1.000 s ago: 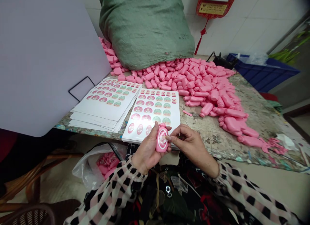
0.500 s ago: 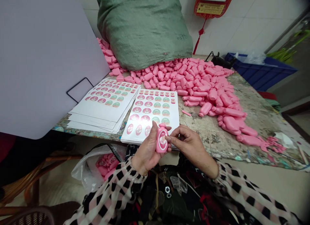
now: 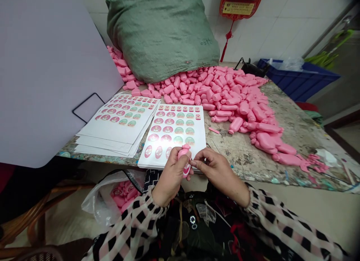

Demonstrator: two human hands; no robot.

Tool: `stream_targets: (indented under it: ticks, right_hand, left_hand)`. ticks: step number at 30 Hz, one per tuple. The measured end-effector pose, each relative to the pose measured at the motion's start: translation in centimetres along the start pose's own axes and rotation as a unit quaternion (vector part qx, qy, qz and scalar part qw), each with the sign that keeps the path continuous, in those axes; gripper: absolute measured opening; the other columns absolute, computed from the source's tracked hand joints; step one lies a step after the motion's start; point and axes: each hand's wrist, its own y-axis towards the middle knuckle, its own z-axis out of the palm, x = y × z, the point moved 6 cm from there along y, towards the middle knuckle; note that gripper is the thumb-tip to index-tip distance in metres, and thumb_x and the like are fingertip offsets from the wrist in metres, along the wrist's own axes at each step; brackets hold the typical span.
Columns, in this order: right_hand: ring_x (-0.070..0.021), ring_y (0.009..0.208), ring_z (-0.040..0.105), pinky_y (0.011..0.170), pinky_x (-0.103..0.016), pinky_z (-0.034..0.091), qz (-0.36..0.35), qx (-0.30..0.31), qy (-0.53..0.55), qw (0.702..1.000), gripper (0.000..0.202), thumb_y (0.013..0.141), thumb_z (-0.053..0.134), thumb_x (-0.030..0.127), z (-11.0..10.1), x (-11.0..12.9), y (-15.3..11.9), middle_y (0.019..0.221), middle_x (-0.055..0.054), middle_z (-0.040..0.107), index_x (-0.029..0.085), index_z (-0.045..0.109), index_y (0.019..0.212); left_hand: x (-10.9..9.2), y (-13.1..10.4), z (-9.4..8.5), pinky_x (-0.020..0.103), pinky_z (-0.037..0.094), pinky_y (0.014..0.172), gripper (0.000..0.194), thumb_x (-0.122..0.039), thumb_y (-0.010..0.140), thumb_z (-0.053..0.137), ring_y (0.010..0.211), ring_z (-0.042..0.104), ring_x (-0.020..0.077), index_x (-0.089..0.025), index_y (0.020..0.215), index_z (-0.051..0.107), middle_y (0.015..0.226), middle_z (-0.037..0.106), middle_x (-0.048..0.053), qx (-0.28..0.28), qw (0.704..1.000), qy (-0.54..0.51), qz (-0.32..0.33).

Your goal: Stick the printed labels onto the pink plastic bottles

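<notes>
A small pink plastic bottle (image 3: 186, 172) with an oval pink-and-white label stands in my left hand (image 3: 170, 175), fingers wrapped round it and the thumb lying across the label. At the bottle's right edge, the thumb and forefinger of my right hand (image 3: 218, 170) are pinched together; whether anything is between them is too small to tell. Just beyond both hands lies a stack of sticker sheets (image 3: 194, 158), printed with pink and green labels, its lower right part covered by my left hand and the bottle.
A second pile of sticker sheets (image 3: 109, 135) lies to the left, beside a large pale panel (image 3: 50, 73). Heaped pink bottles (image 3: 239, 99) spread across the table (image 3: 298, 129) below a green sack (image 3: 163, 36). A plastic bag (image 3: 98, 203) with labelled bottles hangs low left. A blue crate (image 3: 303, 79) stands behind.
My left thumb has moved from beside the bottle onto its label, covering much of it. My right fingertips have slid from the label's face to the bottle's right edge. The view has shifted slightly.
</notes>
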Motion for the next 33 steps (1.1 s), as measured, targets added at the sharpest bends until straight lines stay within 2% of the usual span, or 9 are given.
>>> stream_targets:
  ticks: [3, 5, 9, 14, 22, 26, 29, 31, 33]
  right_hand:
    - [-0.0131, 0.071, 0.052, 0.065, -0.026, 0.036, 0.006, -0.029, -0.042, 0.999, 0.015, 0.082, 0.056, 0.034, -1.2, -0.3, -0.1, 0.077, 0.001, 0.059, 0.021, 0.059, 0.075]
    - [-0.013, 0.068, 0.05, 0.062, -0.025, 0.036, 0.042, -0.05, -0.001, 0.998, 0.019, 0.081, 0.057, 0.038, -1.8, -1.1, -0.1, 0.074, 0.001, 0.058, 0.02, 0.058, 0.074]
    - [-0.0125, 0.064, 0.048, 0.057, -0.024, 0.036, 0.098, -0.078, 0.112, 0.986, 0.032, 0.07, 0.065, 0.049, -1.7, -2.0, 0.4, 0.071, 0.002, 0.055, 0.019, 0.055, 0.077]
    - [-0.0133, 0.07, 0.05, 0.06, -0.024, 0.039, 0.088, -0.114, 0.148, 0.978, 0.043, 0.063, 0.071, 0.046, 0.2, -1.1, 1.0, 0.081, 0.001, 0.055, 0.022, 0.053, 0.093]
    - [-0.0091, 0.056, 0.046, 0.049, -0.023, 0.04, 0.156, -0.071, 0.275, 0.946, 0.054, 0.058, 0.074, 0.041, 3.8, -2.9, -0.6, 0.077, 0.005, 0.048, 0.024, 0.047, 0.102]
    - [-0.0108, 0.064, 0.047, 0.058, -0.023, 0.041, 0.13, -0.134, 0.269, 0.945, 0.05, 0.06, 0.074, 0.041, 3.3, -3.1, 0.0, 0.075, 0.005, 0.047, 0.024, 0.05, 0.1]
    - [-0.0105, 0.064, 0.045, 0.059, -0.023, 0.039, 0.1, -0.145, 0.251, 0.952, 0.04, 0.068, 0.069, 0.043, 3.1, -2.8, 0.3, 0.072, 0.005, 0.046, 0.024, 0.051, 0.098]
    - [-0.0104, 0.062, 0.044, 0.057, -0.022, 0.038, 0.078, -0.133, 0.215, 0.964, 0.033, 0.072, 0.065, 0.043, 2.7, -2.8, 0.3, 0.069, 0.005, 0.046, 0.023, 0.053, 0.096]
    - [-0.0111, 0.062, 0.046, 0.058, -0.023, 0.038, 0.049, -0.121, 0.133, 0.982, 0.028, 0.075, 0.063, 0.041, 1.6, -3.2, 0.5, 0.069, 0.004, 0.05, 0.023, 0.055, 0.094]
  left_hand:
    - [-0.6, 0.0, -0.6, 0.018, 0.036, 0.041, 0.027, -0.04, 0.082, 0.05, 0.049, 0.05, 0.0072, -0.023, 0.103, 0.043, 0.068, 0.051, -0.006, -0.014, 0.999, 0.0, 0.042]
    - [-1.0, 0.1, -0.8, 0.018, 0.038, 0.042, 0.03, -0.041, 0.082, 0.051, 0.051, 0.053, 0.0082, -0.022, 0.105, 0.043, 0.071, 0.053, -0.004, -0.015, 0.999, -0.017, 0.05]
    - [-0.6, 0.1, 0.1, 0.02, 0.04, 0.043, 0.037, -0.049, 0.084, 0.045, 0.05, 0.054, 0.0094, -0.019, 0.105, 0.046, 0.071, 0.056, -0.001, 0.009, 0.997, -0.082, -0.002]
    - [0.7, 0.0, 1.4, 0.021, 0.04, 0.039, 0.045, -0.057, 0.083, 0.04, 0.045, 0.051, 0.0112, -0.016, 0.098, 0.051, 0.057, 0.052, -0.002, 0.023, 0.988, -0.137, -0.064]
    - [1.2, 0.1, 0.6, 0.018, 0.035, 0.036, 0.05, -0.061, 0.082, 0.037, 0.044, 0.047, 0.0089, -0.016, 0.099, 0.051, 0.06, 0.051, -0.002, -0.008, 0.985, -0.162, -0.049]
    - [1.5, -0.2, 1.2, 0.017, 0.03, 0.034, 0.051, -0.063, 0.082, 0.033, 0.04, 0.043, 0.0079, -0.016, 0.093, 0.049, 0.053, 0.044, -0.005, 0.031, 0.991, -0.126, -0.045]
    - [1.5, -0.8, 1.2, 0.015, 0.028, 0.035, 0.037, -0.054, 0.083, 0.043, 0.042, 0.043, 0.0065, -0.019, 0.095, 0.045, 0.055, 0.044, -0.006, 0.066, 0.994, -0.077, -0.045]
    - [1.4, -1.5, 0.4, 0.015, 0.029, 0.036, 0.03, -0.045, 0.082, 0.052, 0.042, 0.044, 0.0059, -0.021, 0.098, 0.043, 0.06, 0.048, -0.006, 0.07, 0.996, -0.041, -0.046]
    - [1.2, -2.3, -1.5, 0.015, 0.03, 0.036, 0.031, -0.041, 0.081, 0.055, 0.043, 0.045, 0.0064, -0.022, 0.101, 0.042, 0.063, 0.052, -0.005, 0.046, 0.998, -0.007, -0.044]
